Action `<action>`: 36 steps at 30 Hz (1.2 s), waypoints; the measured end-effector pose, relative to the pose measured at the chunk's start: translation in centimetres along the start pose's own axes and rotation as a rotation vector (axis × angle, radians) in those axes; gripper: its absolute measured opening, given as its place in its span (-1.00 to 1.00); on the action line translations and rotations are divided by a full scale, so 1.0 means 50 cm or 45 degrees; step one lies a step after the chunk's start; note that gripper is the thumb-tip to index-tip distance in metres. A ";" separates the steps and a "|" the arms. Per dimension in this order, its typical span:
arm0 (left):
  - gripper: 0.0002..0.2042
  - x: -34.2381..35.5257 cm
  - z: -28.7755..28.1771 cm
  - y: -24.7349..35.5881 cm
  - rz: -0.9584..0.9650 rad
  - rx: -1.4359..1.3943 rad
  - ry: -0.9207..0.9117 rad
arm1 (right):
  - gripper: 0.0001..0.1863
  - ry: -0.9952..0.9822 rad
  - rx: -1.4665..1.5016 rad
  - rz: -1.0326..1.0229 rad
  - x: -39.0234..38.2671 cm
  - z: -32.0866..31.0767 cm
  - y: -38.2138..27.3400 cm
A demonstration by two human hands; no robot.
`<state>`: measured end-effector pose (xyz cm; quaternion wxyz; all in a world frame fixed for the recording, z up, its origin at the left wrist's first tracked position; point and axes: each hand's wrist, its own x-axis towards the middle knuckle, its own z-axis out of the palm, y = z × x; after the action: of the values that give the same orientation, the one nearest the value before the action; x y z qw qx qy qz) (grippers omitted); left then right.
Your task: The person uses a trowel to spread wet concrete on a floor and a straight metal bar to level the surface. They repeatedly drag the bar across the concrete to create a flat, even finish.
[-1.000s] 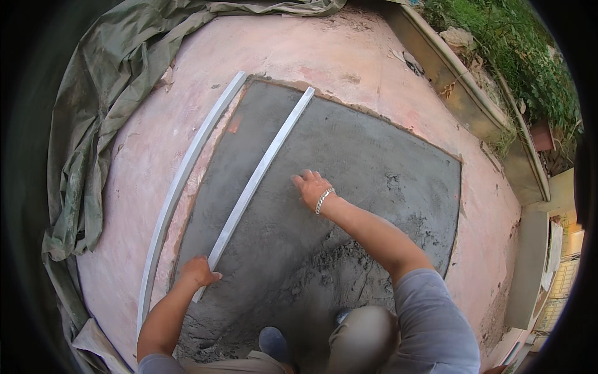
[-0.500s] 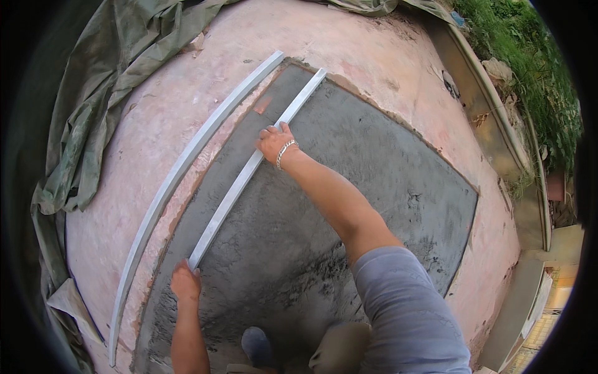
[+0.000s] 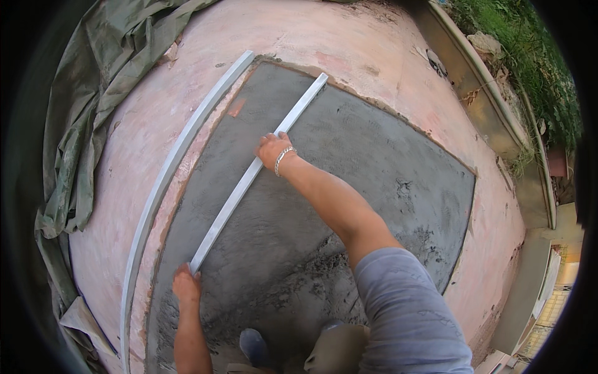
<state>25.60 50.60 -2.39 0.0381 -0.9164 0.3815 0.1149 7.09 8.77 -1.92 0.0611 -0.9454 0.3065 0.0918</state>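
Both hands have slid along the long pale metal straightedge (image 3: 258, 168) — it now lies mid-frame across the wet grey cement patch (image 3: 349, 187), right hand (image 3: 272, 149) clasping its middle, left hand (image 3: 185, 283) gripping its lower end, so levelling continues.

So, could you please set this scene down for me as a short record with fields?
setting: outdoors, pink floor with a patch of wet grey cement
left hand: grips the near end of a long pale straightedge
right hand: presses on the straightedge about midway
straightedge: lies flat on the cement, running away from the person
second rail: lies along the left edge of the patch
tarpaulin: green, bunched at the left
grass: beyond a kerb, upper right
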 end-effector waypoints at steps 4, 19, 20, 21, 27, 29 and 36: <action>-0.58 -0.011 0.014 0.003 0.111 0.005 0.070 | -0.69 -0.013 0.010 0.029 -0.043 0.010 0.017; -0.68 -0.034 0.008 0.069 0.179 0.045 0.036 | -0.75 0.035 0.075 0.135 -0.184 0.039 0.083; -0.68 -0.036 0.009 0.074 0.188 0.032 0.031 | -0.75 0.038 0.087 0.140 -0.193 0.039 0.088; -0.68 -0.038 0.009 0.077 0.210 0.026 0.037 | -0.75 0.033 0.096 0.150 -0.202 0.039 0.091; -0.65 -0.042 0.016 0.099 0.296 0.041 0.050 | -0.72 -0.025 0.103 0.223 -0.255 0.039 0.118; -0.65 -0.045 0.020 0.112 0.312 0.034 0.069 | -0.73 -0.012 0.097 0.244 -0.275 0.044 0.130; -0.63 -0.048 0.014 0.146 0.352 0.092 -0.007 | -0.76 0.084 0.076 0.277 -0.330 0.062 0.163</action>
<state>18.66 47.19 -2.37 0.0557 -0.8529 0.5078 0.1076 -11.28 12.15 -1.95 0.0688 -0.9069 0.4117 0.0575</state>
